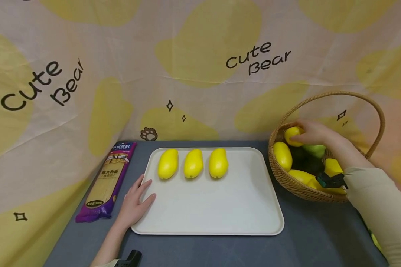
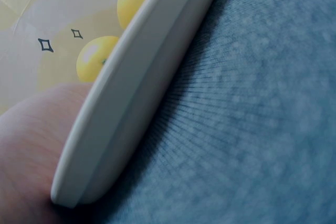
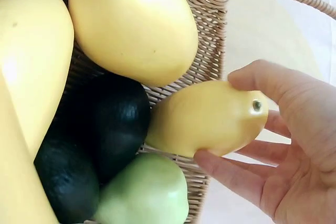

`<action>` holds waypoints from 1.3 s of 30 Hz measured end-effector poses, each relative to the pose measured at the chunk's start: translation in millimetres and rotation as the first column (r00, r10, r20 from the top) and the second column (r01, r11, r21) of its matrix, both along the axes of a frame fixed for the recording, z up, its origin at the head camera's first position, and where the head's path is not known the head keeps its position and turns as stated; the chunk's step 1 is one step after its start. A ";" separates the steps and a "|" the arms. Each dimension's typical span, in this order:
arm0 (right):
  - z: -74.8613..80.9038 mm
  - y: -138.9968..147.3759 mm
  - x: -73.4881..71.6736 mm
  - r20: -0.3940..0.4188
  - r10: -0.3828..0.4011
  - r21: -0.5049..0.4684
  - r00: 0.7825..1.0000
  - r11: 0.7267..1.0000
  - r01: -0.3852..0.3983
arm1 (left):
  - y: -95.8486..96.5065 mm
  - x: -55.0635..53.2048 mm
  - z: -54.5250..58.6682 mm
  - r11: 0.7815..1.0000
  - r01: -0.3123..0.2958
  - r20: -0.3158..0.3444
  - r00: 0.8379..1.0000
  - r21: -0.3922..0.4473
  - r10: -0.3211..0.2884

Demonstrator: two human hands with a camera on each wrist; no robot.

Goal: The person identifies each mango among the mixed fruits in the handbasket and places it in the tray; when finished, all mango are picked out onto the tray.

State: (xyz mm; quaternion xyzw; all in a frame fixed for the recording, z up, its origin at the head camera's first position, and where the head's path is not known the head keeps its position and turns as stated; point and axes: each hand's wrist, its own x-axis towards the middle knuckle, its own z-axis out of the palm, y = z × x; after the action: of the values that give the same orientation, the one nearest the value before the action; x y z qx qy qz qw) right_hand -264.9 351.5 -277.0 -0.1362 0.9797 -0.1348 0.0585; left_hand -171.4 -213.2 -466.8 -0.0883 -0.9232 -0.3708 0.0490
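My right hand [image 1: 315, 134] is in the wicker basket [image 1: 304, 190], its thumb and fingers round a yellow mango [image 3: 210, 116]. In the right wrist view the mango's stem end points toward my palm, and its other end lies against a dark avocado [image 3: 123, 124]. A larger yellow fruit [image 3: 134, 24] and a green fruit [image 3: 149, 192] sit on either side. My left hand [image 1: 135, 204] rests with spread fingers on the left rim of the white tray [image 1: 207, 207]. Along the tray's back lie three mangoes [image 1: 193, 163] in a row.
A purple-ended pasta packet [image 1: 107, 181] lies left of the tray on the grey table [image 1: 214, 250]. The basket's tall arched handle [image 1: 341, 93] rises beside my right forearm. A patterned cloth [image 1: 194, 74] hangs behind the table.
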 end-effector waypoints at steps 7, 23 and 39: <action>9.6 3.7 10.2 -0.027 -0.034 0.002 0.999 0.999 0.034 | -0.3 0.4 1.2 1.000 0.007 -0.018 1.000 0.002 -0.007; 27.1 3.0 65.4 0.120 -0.112 -0.349 0.986 0.925 0.148 | 0.4 0.7 2.9 1.000 0.010 -0.013 1.000 0.002 -0.010; -6.1 -9.0 118.8 0.167 -0.035 -0.942 0.985 0.289 0.170 | -0.5 -0.5 2.6 1.000 0.007 -0.001 1.000 0.007 -0.007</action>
State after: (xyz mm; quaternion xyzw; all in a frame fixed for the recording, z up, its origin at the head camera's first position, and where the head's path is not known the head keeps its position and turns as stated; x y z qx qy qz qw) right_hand -146.1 342.5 -283.1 -0.0733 0.7102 -0.7001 0.0135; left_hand -171.9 -213.7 -464.2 -0.0914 -0.9215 -0.3742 0.0487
